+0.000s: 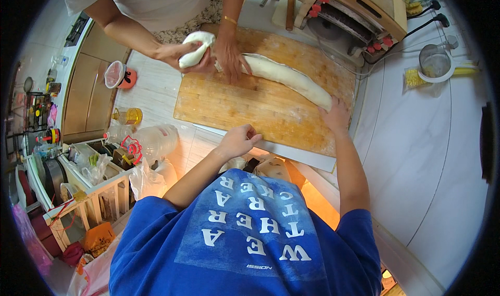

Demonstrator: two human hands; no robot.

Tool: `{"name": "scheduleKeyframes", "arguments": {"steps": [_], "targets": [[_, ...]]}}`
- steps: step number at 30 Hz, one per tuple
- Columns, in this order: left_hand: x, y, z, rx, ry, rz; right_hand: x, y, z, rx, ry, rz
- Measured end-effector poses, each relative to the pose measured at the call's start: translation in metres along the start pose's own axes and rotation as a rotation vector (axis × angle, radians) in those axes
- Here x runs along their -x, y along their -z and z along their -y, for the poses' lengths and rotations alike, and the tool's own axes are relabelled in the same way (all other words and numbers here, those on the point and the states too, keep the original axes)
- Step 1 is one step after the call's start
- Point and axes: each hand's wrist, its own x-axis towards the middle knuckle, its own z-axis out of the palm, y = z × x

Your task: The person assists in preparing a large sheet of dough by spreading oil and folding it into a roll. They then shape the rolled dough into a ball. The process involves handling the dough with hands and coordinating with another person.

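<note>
A long roll of dough [287,75] lies across a floured wooden board [218,104]. My right hand [338,114] touches the roll's right end, its fingers over the tip; whether they grip it cannot be told. Near the board's front edge, my left hand [238,139] hovers with fingers curled and nothing visible in it. Across the board, another person holds a folded piece of dough [197,49] in one hand. That person's other hand [230,61] presses at the roll's left end.
A wooden-cased machine with rollers [351,18] and a rolling pin [290,8] stand beyond the board. At the left are a pink bin [127,78], an oil bottle [131,116], a large plastic bottle [156,141] and a white rack [97,196]. A cable runs along the right-hand wall.
</note>
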Motion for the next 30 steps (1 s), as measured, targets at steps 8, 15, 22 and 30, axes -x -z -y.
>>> {"name": "scheduleKeyframes", "arguments": {"steps": [8,15,22,30], "targets": [[-0.017,0.012,0.014,-0.020,0.064,-0.076,0.004,0.018,0.025,0.129,-0.084,0.062],[-0.045,0.066,0.036,-0.490,-0.122,-0.478,0.016,0.016,0.098,-0.086,0.282,-0.229],[-0.107,0.111,0.030,-0.761,-0.345,-0.644,0.014,0.014,0.178,-0.207,0.332,-0.169],[-0.161,0.148,0.033,-0.860,-0.240,-0.292,-0.019,0.024,0.226,-0.183,0.297,-0.175]]}}
